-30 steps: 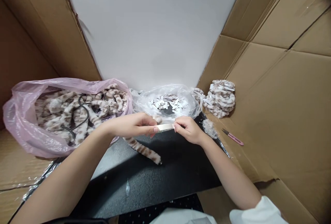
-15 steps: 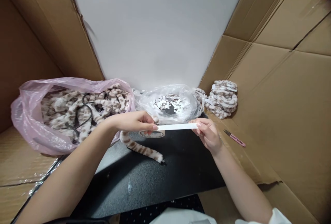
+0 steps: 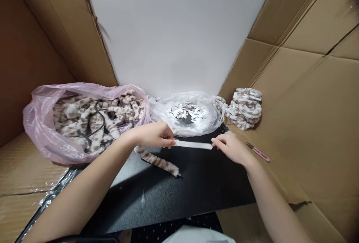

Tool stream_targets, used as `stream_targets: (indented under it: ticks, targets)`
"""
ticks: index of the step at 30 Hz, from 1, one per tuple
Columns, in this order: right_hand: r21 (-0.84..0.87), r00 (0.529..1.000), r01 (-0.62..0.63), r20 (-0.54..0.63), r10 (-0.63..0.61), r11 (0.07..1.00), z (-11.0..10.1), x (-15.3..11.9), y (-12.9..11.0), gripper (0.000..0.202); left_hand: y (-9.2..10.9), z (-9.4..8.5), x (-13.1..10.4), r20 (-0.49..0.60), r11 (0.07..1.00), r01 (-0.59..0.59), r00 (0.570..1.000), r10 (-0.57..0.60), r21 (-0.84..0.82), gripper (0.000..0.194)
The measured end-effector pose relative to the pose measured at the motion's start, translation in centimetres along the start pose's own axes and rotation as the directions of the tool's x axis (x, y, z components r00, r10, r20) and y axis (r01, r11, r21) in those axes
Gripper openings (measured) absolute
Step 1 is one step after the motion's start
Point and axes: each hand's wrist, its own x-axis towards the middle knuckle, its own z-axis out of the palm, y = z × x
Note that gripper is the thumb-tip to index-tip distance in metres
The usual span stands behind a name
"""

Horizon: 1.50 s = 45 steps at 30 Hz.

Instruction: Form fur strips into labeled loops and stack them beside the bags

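Note:
A white strip (image 3: 194, 145) is stretched nearly level above the black tabletop (image 3: 168, 194). My left hand (image 3: 161, 135) pinches its left end, thumb pressed to the curled fingers. At the other end, the thumb and fingertips of my right hand (image 3: 230, 146) are closed on the strip. One spotted plush tail (image 3: 158, 161) lies on the tabletop below my left hand, with a small dark tip at its right end.
A pink plastic bag (image 3: 42, 123) full of spotted plush pieces stands left. Behind my hands lies a clear bag (image 3: 209, 117) with white tags. Coiled plush pieces (image 3: 245, 108) are piled at the right, near pink-handled snips (image 3: 259, 153). Cardboard walls (image 3: 314, 97) flank the table.
The roll seen under my left hand is out of sight. The strip now slopes slightly down to the right. The whole view has shifted a little, moving the surroundings rightward.

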Motion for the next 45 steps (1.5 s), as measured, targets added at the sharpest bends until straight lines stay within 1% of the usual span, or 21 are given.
stream_targets:
  ticks: [2, 3, 4, 5, 7, 10, 12, 15, 18, 20, 23, 24, 27, 29, 31, 33, 34, 37, 40, 42, 45]
  targets:
    - [-0.146, 0.996, -0.061, -0.072, 0.051, 0.987, -0.4, 0.4, -1.1, 0.048, 0.5, 0.4, 0.0, -0.029, 0.999, -0.010, 1.000, 0.011, 0.044, 0.034]
    - [-0.151, 0.996, -0.030, -0.092, 0.017, 0.988, -0.3, 0.7, -1.9, 0.046, 0.8, 0.5, 0.1, -0.051, 0.998, -0.008, 0.999, 0.012, 0.068, 0.034]
    - [-0.121, 0.995, 0.044, -0.084, -0.054, 0.992, 0.0, 1.1, -2.9, 0.041, 1.0, 0.7, 0.1, -0.069, 0.996, -0.013, 0.997, 0.019, 0.090, 0.035]
    - [-0.072, 0.988, 0.144, -0.051, -0.148, 0.987, 0.4, 1.5, -3.8, 0.038, 1.2, 0.8, 0.1, -0.079, 0.994, -0.027, 0.996, 0.035, 0.106, 0.035]
    - [-0.010, 0.949, 0.306, 0.083, -0.304, 0.952, 1.4, 2.6, -5.7, 0.042, 1.6, 0.8, 0.0, -0.084, 0.991, -0.064, 0.994, 0.074, 0.119, 0.036]
    - [0.046, 0.892, 0.364, 0.269, -0.362, 0.930, 2.6, 4.3, -7.6, 0.042, 1.8, 0.7, -0.4, -0.081, 0.990, -0.090, 0.992, 0.099, 0.111, 0.034]
    - [0.092, 0.884, 0.342, 0.305, -0.353, 0.935, 2.9, 5.1, -7.9, 0.037, 1.9, 0.5, -0.6, -0.092, 0.991, -0.084, 0.991, 0.093, 0.103, 0.034]
    - [0.128, 0.901, 0.325, 0.259, -0.348, 0.937, 3.0, 5.6, -7.4, 0.036, 1.7, 0.2, -0.9, -0.116, 0.992, -0.068, 0.990, 0.080, 0.103, 0.036]
    - [0.361, 0.898, 0.222, 0.287, -0.335, 0.906, 3.3, 5.7, -6.5, 0.040, 1.5, 0.0, -1.0, -0.110, 0.996, -0.051, 0.992, 0.059, 0.074, 0.034]
    - [0.524, 0.872, 0.108, 0.358, -0.334, 0.845, 3.7, 5.9, -6.0, 0.043, 1.4, -0.2, -1.0, -0.078, 0.998, -0.048, 0.996, 0.050, 0.029, 0.031]
    - [0.609, 0.816, 0.008, 0.455, -0.357, 0.793, 4.4, 6.2, -5.5, 0.046, 1.2, -0.2, -0.8, -0.037, 1.000, -0.024, 0.999, 0.023, -0.003, 0.030]
    - [0.621, 0.810, -0.014, 0.467, -0.355, 0.784, 4.5, 6.3, -5.5, 0.045, 1.1, -0.1, -0.7, -0.031, 1.000, -0.012, 0.999, 0.012, 0.000, 0.030]
    - [0.597, 0.833, -0.051, 0.468, -0.295, 0.801, 4.6, 6.3, -5.6, 0.043, 0.7, 0.1, -0.3, -0.019, 1.000, 0.007, 1.000, -0.006, 0.020, 0.032]
    - [0.532, 0.858, -0.011, 0.440, -0.266, 0.846, 4.5, 6.3, -5.5, 0.043, 0.6, 0.2, -0.2, -0.016, 1.000, 0.000, 1.000, 0.000, 0.020, 0.033]
    - [0.536, 0.882, 0.039, 0.377, -0.281, 0.843, 4.5, 6.5, -5.3, 0.049, 0.7, 0.1, -0.2, -0.026, 1.000, -0.006, 1.000, 0.007, 0.009, 0.033]
    - [0.623, 0.886, 0.019, 0.351, -0.302, 0.782, 4.9, 6.7, -5.1, 0.061, 0.9, -0.3, -0.6, -0.041, 1.000, -0.018, 0.999, 0.017, -0.012, 0.034]
    - [0.677, 0.875, -0.030, 0.373, -0.308, 0.735, 5.2, 6.8, -5.0, 0.065, 1.0, -0.5, -0.8, -0.046, 0.999, -0.026, 0.999, 0.025, -0.026, 0.035]
    - [0.772, 0.813, -0.240, 0.492, -0.313, 0.589, 6.4, 7.2, -5.1, 0.061, 1.4, -1.3, -1.7, -0.042, 0.997, -0.029, 0.999, 0.026, -0.073, 0.038]
    - [0.789, 0.788, -0.342, 0.536, -0.302, 0.510, 7.3, 7.2, -5.3, 0.056, 1.7, -1.9, -2.3, -0.033, 0.995, 0.025, 0.999, -0.029, -0.102, 0.037]
    - [0.794, 0.806, -0.305, 0.510, -0.301, 0.527, 7.4, 7.1, -5.5, 0.054, 1.7, -2.0, -2.5, -0.020, 0.992, 0.063, 0.998, -0.065, -0.110, 0.036]
    - [0.763, 0.826, -0.162, 0.452, -0.336, 0.626, 6.4, 6.8, -5.7, 0.053, 1.3, -1.8, -2.3, 0.005, 0.989, 0.100, 0.995, -0.100, -0.109, 0.036]
